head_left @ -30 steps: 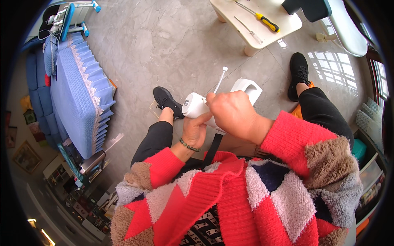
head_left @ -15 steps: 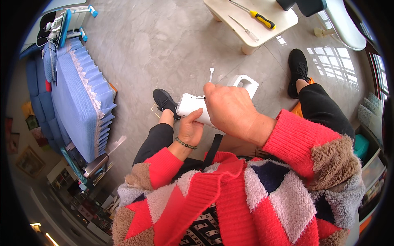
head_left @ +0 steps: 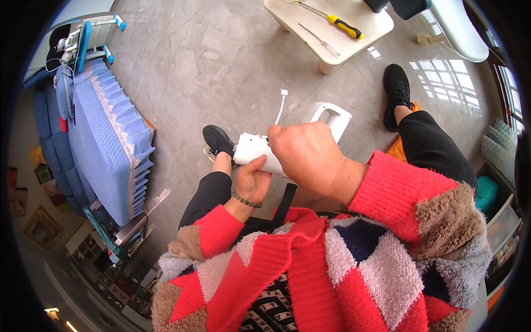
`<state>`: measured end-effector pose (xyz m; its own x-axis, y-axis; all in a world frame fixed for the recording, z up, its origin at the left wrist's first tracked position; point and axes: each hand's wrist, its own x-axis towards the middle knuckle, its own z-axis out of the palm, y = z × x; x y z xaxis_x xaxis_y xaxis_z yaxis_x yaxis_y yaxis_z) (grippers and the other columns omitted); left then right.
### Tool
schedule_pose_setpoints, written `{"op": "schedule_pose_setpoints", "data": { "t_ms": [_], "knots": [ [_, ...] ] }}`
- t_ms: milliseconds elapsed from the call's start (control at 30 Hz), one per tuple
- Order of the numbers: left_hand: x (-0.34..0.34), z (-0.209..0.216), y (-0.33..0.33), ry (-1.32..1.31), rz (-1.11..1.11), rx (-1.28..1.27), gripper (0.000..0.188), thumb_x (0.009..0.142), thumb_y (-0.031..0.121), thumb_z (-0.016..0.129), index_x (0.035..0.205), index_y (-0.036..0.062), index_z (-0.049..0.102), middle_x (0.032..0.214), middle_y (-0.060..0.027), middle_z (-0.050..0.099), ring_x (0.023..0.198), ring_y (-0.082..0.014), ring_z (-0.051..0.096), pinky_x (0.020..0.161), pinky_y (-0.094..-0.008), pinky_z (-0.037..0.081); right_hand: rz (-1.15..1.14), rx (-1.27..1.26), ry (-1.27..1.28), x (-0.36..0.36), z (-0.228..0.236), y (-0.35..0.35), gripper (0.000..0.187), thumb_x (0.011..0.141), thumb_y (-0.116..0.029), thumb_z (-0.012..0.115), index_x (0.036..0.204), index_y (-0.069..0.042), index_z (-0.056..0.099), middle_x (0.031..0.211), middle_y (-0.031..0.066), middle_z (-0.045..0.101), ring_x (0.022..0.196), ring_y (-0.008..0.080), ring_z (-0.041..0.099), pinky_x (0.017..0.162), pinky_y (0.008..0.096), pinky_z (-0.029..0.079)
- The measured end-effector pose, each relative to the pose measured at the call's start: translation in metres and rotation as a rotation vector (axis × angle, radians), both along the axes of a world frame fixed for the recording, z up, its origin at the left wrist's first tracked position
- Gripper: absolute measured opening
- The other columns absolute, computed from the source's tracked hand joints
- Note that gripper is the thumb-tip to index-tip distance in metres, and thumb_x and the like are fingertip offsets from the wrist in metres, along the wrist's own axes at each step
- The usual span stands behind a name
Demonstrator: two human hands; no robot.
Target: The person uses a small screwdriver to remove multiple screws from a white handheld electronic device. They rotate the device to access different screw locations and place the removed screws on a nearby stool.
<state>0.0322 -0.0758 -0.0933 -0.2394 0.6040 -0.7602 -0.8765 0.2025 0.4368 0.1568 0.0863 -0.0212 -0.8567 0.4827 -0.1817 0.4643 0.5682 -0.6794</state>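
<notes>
A white plastic appliance housing (head_left: 253,150) with a looped handle (head_left: 334,115) at its far right end lies across my lap area. My left hand (head_left: 253,180) grips its near side from below, thumb along the body. Above the housing my right hand (head_left: 307,152) is closed in a fist. A small dark tip shows between the fist and the housing's upper face; the rest of what it holds is hidden by the fingers. Beyond the fist a white cable with a plug (head_left: 283,99) sticks up.
Ahead stands a low cream stool (head_left: 310,41) bearing a yellow-and-black screwdriver (head_left: 345,25) and a thin clear-handled screwdriver (head_left: 321,41). To the left is a bed-like piece with a blue quilted cover (head_left: 105,149). My black shoes (head_left: 397,94) rest on the tiled floor.
My right fist has shifted slightly left and lower against the housing, and the dark piece under it shows less. The left hand keeps its hold. The whole view has moved slightly.
</notes>
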Motion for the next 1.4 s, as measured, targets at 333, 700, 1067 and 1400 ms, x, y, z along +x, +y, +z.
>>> {"op": "schedule_pose_setpoints", "data": {
  "t_ms": [333,700,1067,1400],
  "knots": [
    [0.002,0.003,-0.001,0.028,-0.007,-0.008,0.049,0.077,0.003,0.065,0.123,0.0076,0.049,0.118,-0.0039,0.057,0.115,-0.0193,0.051,0.102,-0.0355,0.036,0.036,-0.019,-0.020,-0.002,-0.001,-0.001,0.011,0.075,-0.011,0.063,0.080,-0.002,0.058,0.062,0.0134,0.063,0.059,0.0290,0.066,0.051,0.0380,0.050],
    [0.001,-0.002,-0.004,-0.005,-0.018,-0.031,0.047,0.077,0.005,0.065,0.121,0.0071,0.051,0.117,-0.0036,0.057,0.115,-0.0193,0.051,0.103,-0.0356,0.035,0.067,-0.055,-0.060,-0.002,-0.001,-0.001,0.011,0.076,-0.013,0.063,0.082,-0.004,0.060,0.071,0.0120,0.065,0.066,0.0294,0.067,0.055,0.0392,0.051],
    [0.002,-0.003,-0.005,0.001,-0.018,-0.011,0.055,0.078,0.001,0.064,0.128,0.0099,0.046,0.123,-0.0021,0.055,0.119,-0.0187,0.049,0.105,-0.0359,0.033,0.069,-0.086,-0.032,-0.005,-0.006,-0.004,0.013,0.073,-0.011,0.064,0.082,-0.003,0.061,0.071,0.0131,0.065,0.067,0.0301,0.067,0.056,0.0396,0.051],
    [0.005,-0.009,-0.009,0.057,-0.047,-0.033,0.056,0.076,-0.006,0.063,0.128,0.0086,0.047,0.122,-0.0018,0.055,0.118,-0.0183,0.050,0.102,-0.0340,0.037,0.090,0.007,0.039,-0.005,-0.009,-0.010,0.015,0.068,-0.009,0.065,0.078,-0.001,0.058,0.062,0.0134,0.063,0.059,0.0293,0.066,0.048,0.0378,0.050]
  ]
}}
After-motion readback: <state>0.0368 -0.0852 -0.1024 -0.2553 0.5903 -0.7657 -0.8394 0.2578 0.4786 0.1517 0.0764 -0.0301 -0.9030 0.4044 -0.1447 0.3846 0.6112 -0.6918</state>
